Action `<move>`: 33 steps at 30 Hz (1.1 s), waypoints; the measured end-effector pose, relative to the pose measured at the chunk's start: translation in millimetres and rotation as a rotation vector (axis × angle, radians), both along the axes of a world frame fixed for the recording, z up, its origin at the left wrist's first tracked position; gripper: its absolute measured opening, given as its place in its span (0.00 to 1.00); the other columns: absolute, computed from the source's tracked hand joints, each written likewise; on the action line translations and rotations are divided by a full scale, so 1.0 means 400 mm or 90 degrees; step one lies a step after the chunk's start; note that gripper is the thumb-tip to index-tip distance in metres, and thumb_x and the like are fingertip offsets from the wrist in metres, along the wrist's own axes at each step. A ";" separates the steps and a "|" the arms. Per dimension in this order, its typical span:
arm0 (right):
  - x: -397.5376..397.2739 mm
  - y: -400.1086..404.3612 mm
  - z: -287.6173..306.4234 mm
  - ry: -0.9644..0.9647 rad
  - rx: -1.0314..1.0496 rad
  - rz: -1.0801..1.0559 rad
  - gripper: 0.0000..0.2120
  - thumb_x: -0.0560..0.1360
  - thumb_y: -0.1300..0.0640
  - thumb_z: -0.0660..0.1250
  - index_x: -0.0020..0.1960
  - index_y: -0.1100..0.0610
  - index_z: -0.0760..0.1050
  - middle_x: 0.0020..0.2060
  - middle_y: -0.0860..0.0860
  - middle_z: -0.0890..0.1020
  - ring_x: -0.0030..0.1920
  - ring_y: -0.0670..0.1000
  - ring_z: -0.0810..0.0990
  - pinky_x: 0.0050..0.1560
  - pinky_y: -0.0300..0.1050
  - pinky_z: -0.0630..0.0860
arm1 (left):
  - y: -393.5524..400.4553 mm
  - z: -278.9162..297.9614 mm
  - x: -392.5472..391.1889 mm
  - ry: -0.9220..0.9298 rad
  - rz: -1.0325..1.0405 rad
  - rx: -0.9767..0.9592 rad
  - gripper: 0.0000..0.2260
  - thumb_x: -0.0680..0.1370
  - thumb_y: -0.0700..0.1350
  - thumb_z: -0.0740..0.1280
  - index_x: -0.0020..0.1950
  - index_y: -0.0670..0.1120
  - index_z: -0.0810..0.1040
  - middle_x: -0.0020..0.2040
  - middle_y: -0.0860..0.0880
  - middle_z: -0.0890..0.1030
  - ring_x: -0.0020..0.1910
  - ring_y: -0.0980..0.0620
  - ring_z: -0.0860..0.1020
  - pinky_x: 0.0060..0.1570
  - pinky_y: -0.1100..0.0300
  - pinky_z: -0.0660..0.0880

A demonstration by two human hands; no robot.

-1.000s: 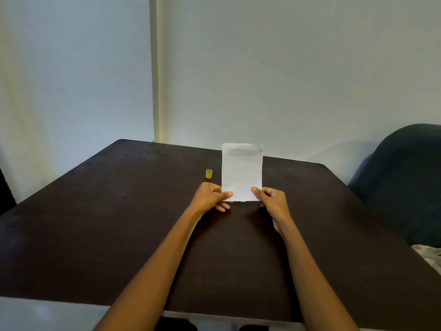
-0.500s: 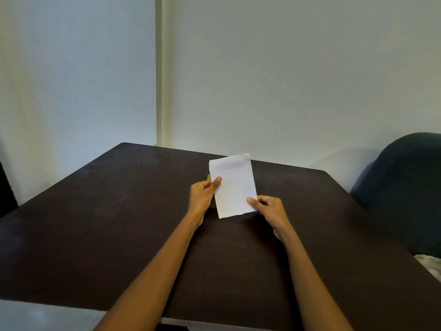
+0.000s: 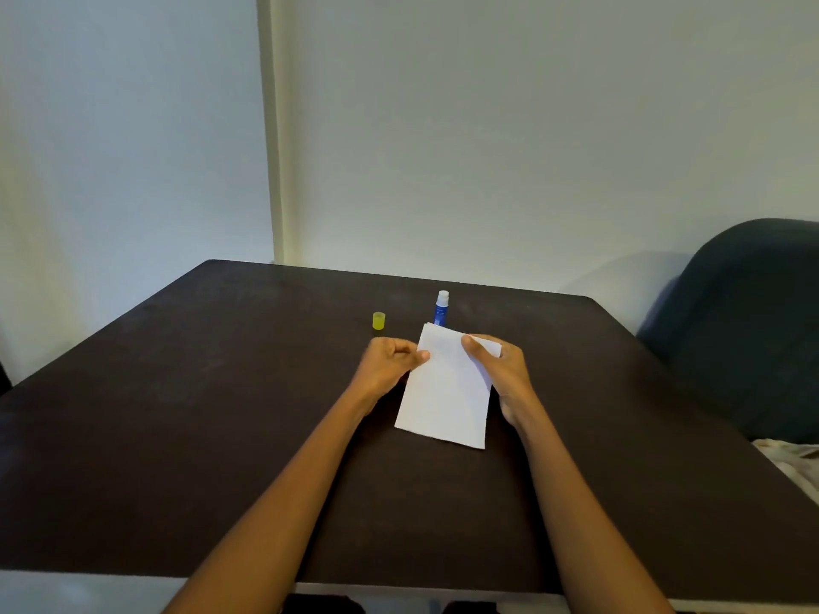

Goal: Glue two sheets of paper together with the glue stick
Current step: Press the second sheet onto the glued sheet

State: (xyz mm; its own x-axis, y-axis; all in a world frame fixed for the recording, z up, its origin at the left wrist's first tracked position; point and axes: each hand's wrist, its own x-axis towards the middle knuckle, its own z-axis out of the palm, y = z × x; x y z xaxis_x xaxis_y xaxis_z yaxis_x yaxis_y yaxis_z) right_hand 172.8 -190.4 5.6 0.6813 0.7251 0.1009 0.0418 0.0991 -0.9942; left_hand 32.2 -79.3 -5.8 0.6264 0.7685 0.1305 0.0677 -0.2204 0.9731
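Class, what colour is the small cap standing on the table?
Yellow cap, seen in the head view.

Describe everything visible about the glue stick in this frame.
The glue stick stands upright on the dark table, just beyond the far edge of the held paper, which hides its base. Its body is blue, plastic by the look, with a whitish top; print is unreadable. It looks uncapped: a small yellow cap stands apart to its left. Neither hand touches it.

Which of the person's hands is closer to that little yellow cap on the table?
The left hand. It sits just in front of the yellow cap, slightly to its right, apart from it. The right hand is farther, across the paper.
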 end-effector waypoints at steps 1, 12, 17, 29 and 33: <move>-0.001 0.000 0.001 0.001 0.005 -0.004 0.05 0.68 0.48 0.74 0.41 0.46 0.80 0.36 0.41 0.83 0.37 0.42 0.83 0.29 0.31 0.75 | -0.003 0.003 0.001 -0.017 -0.004 -0.008 0.06 0.75 0.48 0.68 0.38 0.53 0.81 0.40 0.58 0.82 0.39 0.63 0.81 0.33 0.73 0.73; -0.015 0.015 -0.007 -0.095 -0.055 0.045 0.04 0.71 0.47 0.71 0.43 0.46 0.79 0.43 0.46 0.83 0.43 0.46 0.82 0.37 0.36 0.75 | -0.003 -0.002 0.009 -0.092 0.121 0.021 0.05 0.74 0.45 0.69 0.47 0.46 0.83 0.44 0.50 0.83 0.44 0.56 0.80 0.42 0.65 0.75; -0.012 0.015 -0.012 -0.089 -0.065 0.061 0.11 0.75 0.43 0.64 0.42 0.49 0.79 0.40 0.46 0.84 0.40 0.45 0.83 0.38 0.35 0.75 | -0.003 -0.003 0.015 -0.106 0.158 0.056 0.04 0.74 0.44 0.69 0.46 0.46 0.83 0.41 0.54 0.82 0.41 0.61 0.79 0.39 0.70 0.73; -0.010 0.020 -0.013 -0.089 -0.040 0.045 0.02 0.74 0.51 0.69 0.46 0.48 0.78 0.46 0.49 0.83 0.44 0.47 0.83 0.38 0.36 0.77 | -0.001 0.002 0.010 -0.147 0.152 0.039 0.07 0.74 0.48 0.69 0.51 0.50 0.79 0.45 0.56 0.80 0.48 0.58 0.80 0.41 0.70 0.74; -0.006 0.023 -0.018 -0.137 -0.020 0.009 0.01 0.73 0.52 0.70 0.44 0.47 0.78 0.44 0.49 0.83 0.43 0.47 0.82 0.38 0.38 0.79 | -0.005 0.007 0.009 -0.171 0.137 0.076 0.23 0.72 0.55 0.68 0.64 0.49 0.71 0.55 0.52 0.79 0.57 0.55 0.76 0.55 0.61 0.72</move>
State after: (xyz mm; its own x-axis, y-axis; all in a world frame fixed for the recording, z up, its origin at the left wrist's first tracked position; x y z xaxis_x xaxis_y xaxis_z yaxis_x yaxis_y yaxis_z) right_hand 170.5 -181.2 -1.4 0.6359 0.7397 0.2201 0.2521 0.0705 -0.9651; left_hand 35.7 -81.3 -3.1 0.3832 0.8483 0.3654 -0.1297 -0.3422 0.9306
